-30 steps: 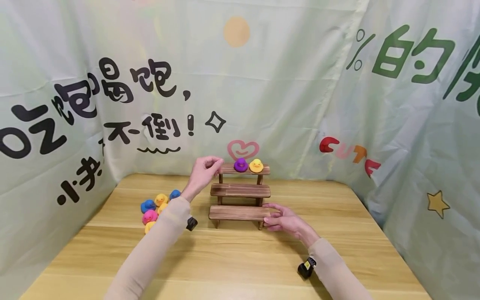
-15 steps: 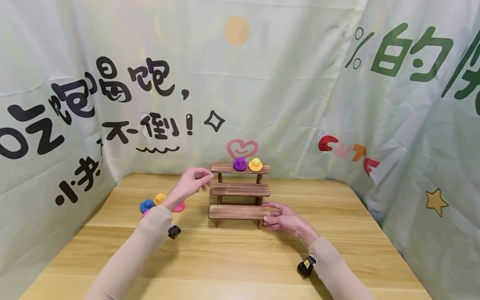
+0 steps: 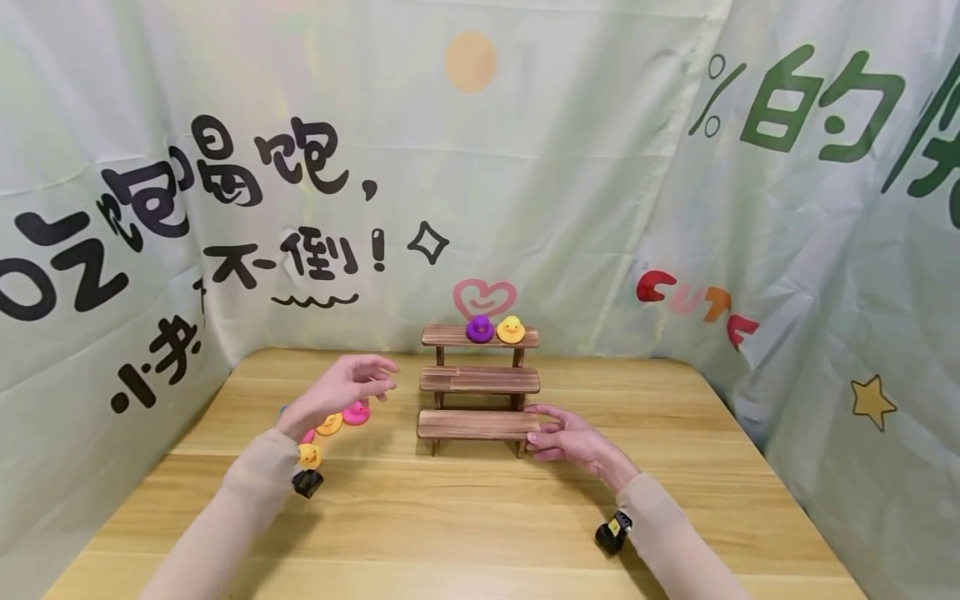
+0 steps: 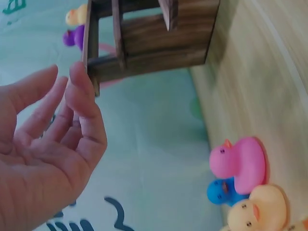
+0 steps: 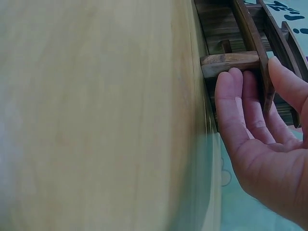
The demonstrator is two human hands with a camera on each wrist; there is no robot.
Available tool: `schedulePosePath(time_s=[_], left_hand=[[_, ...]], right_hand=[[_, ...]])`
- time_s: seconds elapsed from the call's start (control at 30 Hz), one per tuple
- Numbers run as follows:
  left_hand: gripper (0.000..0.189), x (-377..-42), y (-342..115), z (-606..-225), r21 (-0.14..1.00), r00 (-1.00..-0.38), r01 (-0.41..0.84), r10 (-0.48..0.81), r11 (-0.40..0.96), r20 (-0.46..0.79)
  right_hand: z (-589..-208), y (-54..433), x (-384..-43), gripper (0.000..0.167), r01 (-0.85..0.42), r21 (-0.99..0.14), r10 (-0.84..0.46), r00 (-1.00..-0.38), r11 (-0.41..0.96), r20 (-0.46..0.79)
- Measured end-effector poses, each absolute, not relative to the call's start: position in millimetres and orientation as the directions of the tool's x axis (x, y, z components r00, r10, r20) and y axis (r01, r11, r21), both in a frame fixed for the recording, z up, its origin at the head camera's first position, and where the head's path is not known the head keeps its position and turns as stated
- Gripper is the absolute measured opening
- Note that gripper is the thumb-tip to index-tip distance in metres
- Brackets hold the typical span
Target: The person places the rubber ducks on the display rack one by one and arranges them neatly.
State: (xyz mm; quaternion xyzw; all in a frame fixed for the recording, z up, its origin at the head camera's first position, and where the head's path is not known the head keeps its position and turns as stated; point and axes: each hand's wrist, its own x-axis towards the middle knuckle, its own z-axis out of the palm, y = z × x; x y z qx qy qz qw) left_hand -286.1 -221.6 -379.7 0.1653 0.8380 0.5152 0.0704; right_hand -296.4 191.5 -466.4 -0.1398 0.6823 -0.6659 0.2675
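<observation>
Standing right of the relaxed left hand (image 3: 345,388), the wooden rack (image 3: 480,381) is gripped by the right hand (image 3: 574,442).

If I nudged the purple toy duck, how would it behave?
The purple toy duck probably won't roll: its broad body sits low. The top wooden shelf shows no rim, so a push might send it off.
</observation>
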Motion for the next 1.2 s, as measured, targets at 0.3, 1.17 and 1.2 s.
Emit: schedulePosePath(time_s=[0.3,1.17,1.2], left_hand=[[0.044,-278,-247,-384,0.883,-0.937,0.204,0.347,0.423,0.051],[0.04,-264,-301,-407,0.821,-0.941,0.168,0.337,0.546,-0.032],[0.039,-264,-303,-408,0.817,-0.941,0.168,0.337,0.552,-0.033]], right_hand=[[-467,191,-295,0.066,0.155,-0.985,-0.55,-0.818,0.071,-0.168],[-466,191,-294,0.065,0.157,-0.985,-0.541,-0.824,0.067,-0.168],[-466,191,-294,0.065,0.158,-0.985,-0.54,-0.825,0.066,-0.168]])
